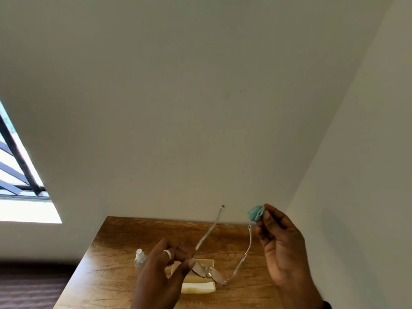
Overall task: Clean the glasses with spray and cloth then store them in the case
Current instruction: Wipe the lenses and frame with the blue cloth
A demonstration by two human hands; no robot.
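The left hand (162,273) pinches the glasses (211,273) at one lens, temples open, above the table (116,264). The right hand (281,248) pinches a bunched cloth (255,213) in its fingertips, apart from the glasses.

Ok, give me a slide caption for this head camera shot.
Left hand holds open glasses above the open case; right hand pinches a bunched teal cloth.

Left hand (165,270) pinches the glasses (214,264) at the lens/hinge corner, held up over the wooden table (116,275), temples unfolded and pointing to 12–1 o'clock. Silver ring (167,253) on one left finger. Right hand (283,250), at 3 o'clock of the glasses, grips a bunched teal cloth (256,212) at its fingertips, apart from the frame. Clear spray bottle (140,258) stands at 9 o'clock of the left hand. Open yellow case (200,286) lies under the lenses.
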